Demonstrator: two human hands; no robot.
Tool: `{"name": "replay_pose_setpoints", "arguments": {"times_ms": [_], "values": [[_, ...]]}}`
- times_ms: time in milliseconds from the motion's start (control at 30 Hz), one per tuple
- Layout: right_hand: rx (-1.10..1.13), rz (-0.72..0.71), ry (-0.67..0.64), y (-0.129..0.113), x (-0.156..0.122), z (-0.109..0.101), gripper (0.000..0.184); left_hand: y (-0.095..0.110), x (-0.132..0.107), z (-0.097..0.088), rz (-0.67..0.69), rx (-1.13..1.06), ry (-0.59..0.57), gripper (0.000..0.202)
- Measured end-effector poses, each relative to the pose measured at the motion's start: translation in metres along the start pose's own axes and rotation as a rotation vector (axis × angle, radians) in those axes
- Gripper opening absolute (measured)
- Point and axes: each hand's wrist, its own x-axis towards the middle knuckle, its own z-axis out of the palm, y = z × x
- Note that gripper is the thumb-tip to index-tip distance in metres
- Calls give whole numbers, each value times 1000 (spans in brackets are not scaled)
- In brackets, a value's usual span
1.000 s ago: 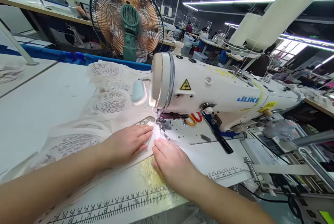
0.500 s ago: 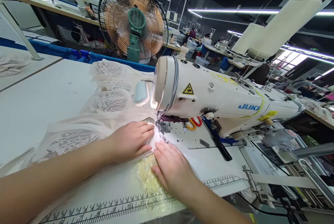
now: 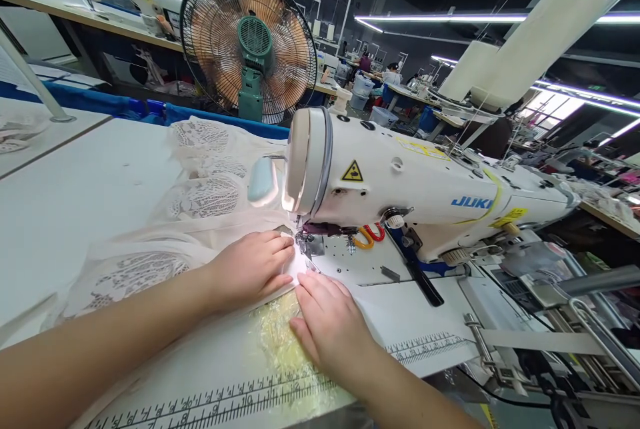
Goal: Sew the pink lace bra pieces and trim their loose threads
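Note:
Under the head of a white sewing machine (image 3: pixel 390 169), the edge of a thin off-white lace fabric (image 3: pixel 205 192) lies by the presser foot (image 3: pixel 306 242). My left hand (image 3: pixel 255 262) rests on this fabric just left of the foot, fingers stretched and pressed down. Close in front of the foot, my right hand (image 3: pixel 333 329) lies with its fingers straight and its fingertips on the fabric edge; the thumb is apart from the fingers. Both hands look open, their fingertips almost meeting. Beneath the right hand shows yellowish clear film (image 3: pixel 277 336) on the table. The needle tip is too small to make out.
Scissors with red and orange handles (image 3: pixel 367 236) and a black-handled tool (image 3: pixel 425 282) lie behind the foot. A printed ruler (image 3: pixel 240 402) runs along the front edge. A large fan (image 3: pixel 250 42) stands behind the table; thread cones (image 3: pixel 545 36) rise at right.
The whole view has shifted slightly. Both hands keep nearly the same place beside the presser foot, and the fabric shows little movement.

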Motion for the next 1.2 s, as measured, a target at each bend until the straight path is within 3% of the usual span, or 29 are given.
{"name": "replay_pose_setpoints", "arguments": {"times_ms": [400,600,733,967,1200], "values": [[-23,82,-53,-1,6,3,36,-12,8,-4,30,36,21,34],[-63,127,-114,-2,11,4,39,-6,7,-12,223,-154,23,28],[-69,137,-122,-2,12,4,41,0,1,-8,270,-91,-6,29],[-52,132,-92,-2,10,2,37,-23,-2,5,335,54,19,39],[6,103,-4,0,5,-6,32,-33,6,-2,352,64,36,39]]}}
